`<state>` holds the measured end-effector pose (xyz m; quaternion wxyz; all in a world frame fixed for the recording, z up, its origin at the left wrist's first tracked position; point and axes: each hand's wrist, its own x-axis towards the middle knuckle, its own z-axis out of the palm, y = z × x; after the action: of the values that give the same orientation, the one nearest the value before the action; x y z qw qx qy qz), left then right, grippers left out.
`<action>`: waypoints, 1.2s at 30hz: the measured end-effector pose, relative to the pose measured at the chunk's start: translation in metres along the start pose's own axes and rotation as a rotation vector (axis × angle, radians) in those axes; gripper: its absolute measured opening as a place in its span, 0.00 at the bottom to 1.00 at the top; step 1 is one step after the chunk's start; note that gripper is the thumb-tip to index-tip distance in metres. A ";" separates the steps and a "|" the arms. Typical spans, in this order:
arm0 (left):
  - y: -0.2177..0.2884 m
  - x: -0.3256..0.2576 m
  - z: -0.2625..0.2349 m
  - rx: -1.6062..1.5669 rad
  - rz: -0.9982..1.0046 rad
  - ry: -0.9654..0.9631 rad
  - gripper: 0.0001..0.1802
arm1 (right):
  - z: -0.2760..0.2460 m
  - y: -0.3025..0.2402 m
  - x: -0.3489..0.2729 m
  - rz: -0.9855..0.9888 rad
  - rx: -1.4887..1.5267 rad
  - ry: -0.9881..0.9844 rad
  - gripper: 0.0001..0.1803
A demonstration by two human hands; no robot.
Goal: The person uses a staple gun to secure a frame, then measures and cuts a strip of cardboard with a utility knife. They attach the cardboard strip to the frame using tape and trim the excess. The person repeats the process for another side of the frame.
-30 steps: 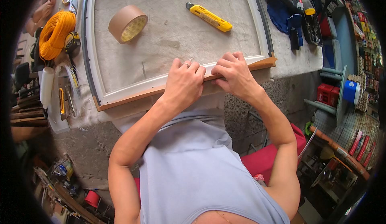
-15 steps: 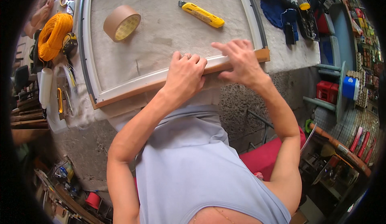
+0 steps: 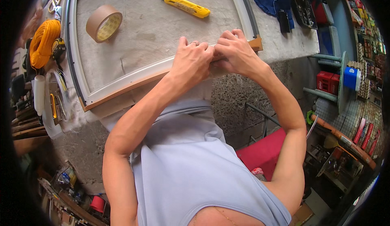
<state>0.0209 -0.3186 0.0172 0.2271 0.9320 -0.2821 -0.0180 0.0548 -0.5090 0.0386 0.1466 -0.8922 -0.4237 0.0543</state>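
Note:
A white rectangular frame (image 3: 129, 80) with dark outer edges lies on the table. Brown packing tape (image 3: 122, 92) runs along its near rail. My left hand (image 3: 192, 60) is curled over that rail right of its middle, thumb hidden. Close beside it, my right hand (image 3: 236, 52) has its fingers bent and pressed onto the same taped edge. A tape end (image 3: 256, 44) juts past the frame's right corner. Inside the frame lie a roll of brown tape (image 3: 94, 23), tipped toward me, and a yellow utility knife (image 3: 187, 6).
Left of the frame are a coil of orange rope (image 3: 38, 43), a tape measure (image 3: 59, 48), scissors (image 3: 56, 0) and a white tube (image 3: 39, 96). Dark blue cloth (image 3: 264, 0) and a black tool case (image 3: 302, 15) lie right. A red seat (image 3: 264, 153) is below.
My right hand has moved left along the taped rail, up against my left hand, and its spread fingers have curled in. The whole view has shifted slightly.

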 end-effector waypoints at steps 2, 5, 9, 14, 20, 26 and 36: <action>0.003 0.000 -0.005 0.049 -0.003 0.005 0.13 | -0.001 0.004 -0.001 -0.008 0.010 0.001 0.14; 0.006 -0.001 -0.007 0.190 0.052 0.057 0.16 | -0.014 0.009 -0.007 0.084 0.198 0.046 0.19; 0.013 0.011 -0.001 -0.099 0.000 0.093 0.16 | -0.021 0.029 -0.016 0.098 -0.038 0.014 0.21; 0.020 0.035 0.011 -0.132 -0.029 -0.042 0.13 | -0.024 0.033 -0.020 0.060 -0.043 -0.064 0.14; 0.022 0.039 0.011 0.000 -0.007 -0.082 0.11 | -0.016 0.037 -0.024 -0.003 -0.086 -0.039 0.13; 0.026 0.041 0.008 0.015 -0.003 -0.053 0.14 | -0.028 0.049 -0.029 -0.005 -0.090 0.034 0.14; 0.038 0.058 0.032 -0.020 0.024 0.051 0.12 | -0.033 0.055 -0.037 -0.053 -0.139 -0.010 0.12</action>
<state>0.0445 -0.3908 0.0101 0.2437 0.9264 -0.2870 0.0057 0.0796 -0.5776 0.0524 0.0835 -0.8884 -0.4506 0.0253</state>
